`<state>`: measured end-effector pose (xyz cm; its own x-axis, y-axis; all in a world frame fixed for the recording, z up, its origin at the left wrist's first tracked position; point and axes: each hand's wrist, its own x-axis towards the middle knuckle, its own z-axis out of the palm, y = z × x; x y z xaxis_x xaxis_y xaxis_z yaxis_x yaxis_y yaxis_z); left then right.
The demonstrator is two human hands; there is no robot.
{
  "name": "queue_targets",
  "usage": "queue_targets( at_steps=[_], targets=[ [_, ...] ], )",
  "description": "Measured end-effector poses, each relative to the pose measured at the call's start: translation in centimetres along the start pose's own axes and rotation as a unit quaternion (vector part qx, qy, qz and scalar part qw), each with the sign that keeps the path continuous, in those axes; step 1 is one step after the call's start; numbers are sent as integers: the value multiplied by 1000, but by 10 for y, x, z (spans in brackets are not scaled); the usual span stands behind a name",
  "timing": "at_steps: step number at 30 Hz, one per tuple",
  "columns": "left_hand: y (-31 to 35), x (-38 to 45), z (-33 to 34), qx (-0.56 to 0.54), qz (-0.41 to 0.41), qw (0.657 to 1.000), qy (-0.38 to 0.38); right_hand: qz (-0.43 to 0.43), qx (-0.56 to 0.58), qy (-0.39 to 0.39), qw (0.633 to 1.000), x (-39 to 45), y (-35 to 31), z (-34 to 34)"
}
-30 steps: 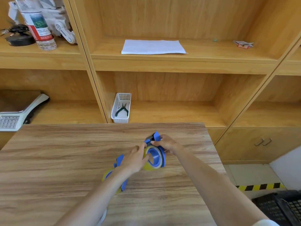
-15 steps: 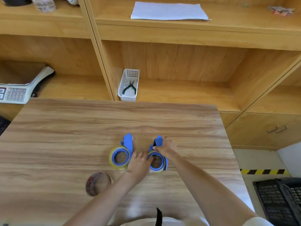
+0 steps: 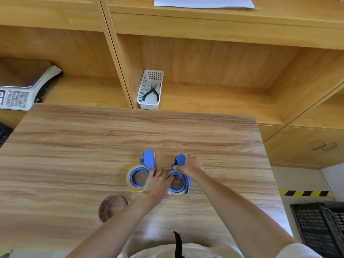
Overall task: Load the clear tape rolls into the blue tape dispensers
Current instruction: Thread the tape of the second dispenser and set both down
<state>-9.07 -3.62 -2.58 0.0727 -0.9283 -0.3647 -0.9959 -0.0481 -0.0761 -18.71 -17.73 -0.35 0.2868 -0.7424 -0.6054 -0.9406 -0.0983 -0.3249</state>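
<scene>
Two blue tape dispensers lie flat on the wooden table (image 3: 74,146), each with a yellowish clear tape roll around its hub. The left dispenser (image 3: 138,174) lies free. The right dispenser (image 3: 179,180) is between my hands. My left hand (image 3: 157,180) rests on its left rim with curled fingers. My right hand (image 3: 189,165) pinches it near the blue cutter end. A loose roll of tape with a reddish core (image 3: 111,206) lies nearer to me, to the left.
A white basket (image 3: 149,90) with green pliers stands on the shelf behind the table. A weighing scale (image 3: 22,90) sits on the left shelf. A sheet of paper (image 3: 202,1) lies on the upper shelf. A black crate (image 3: 320,228) is on the floor at the right.
The right dispenser was held up on edge a second ago; it now lies flat beside the left one. The view has tilted downward, and the loose roll came into view.
</scene>
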Motion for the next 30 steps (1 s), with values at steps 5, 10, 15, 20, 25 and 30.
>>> queue_targets(
  at_steps=[5, 10, 15, 20, 25, 30],
  targets=[
    [1, -4, 2, 7, 0, 999, -36, -17, 2, -29, 999, 4, 4, 0],
    [3, -10, 4, -6, 9, 1000, 12, -19, -9, -53, 998, 0, 8, 2],
    [2, -26, 0, -40, -2, 999, 30, -11, -17, -52, 998, -12, 11, 3],
    [-6, -41, 4, -73, 16, 995, 67, -7, -23, -42, 999, -25, 15, 7],
    [-15, -55, 6, -70, 15, 994, 88, -6, -49, -30, 998, -36, 18, 9],
    [-27, -65, 0, -111, 40, 987, 113, -51, 11, 80, 995, -56, 10, 4]
  ],
)
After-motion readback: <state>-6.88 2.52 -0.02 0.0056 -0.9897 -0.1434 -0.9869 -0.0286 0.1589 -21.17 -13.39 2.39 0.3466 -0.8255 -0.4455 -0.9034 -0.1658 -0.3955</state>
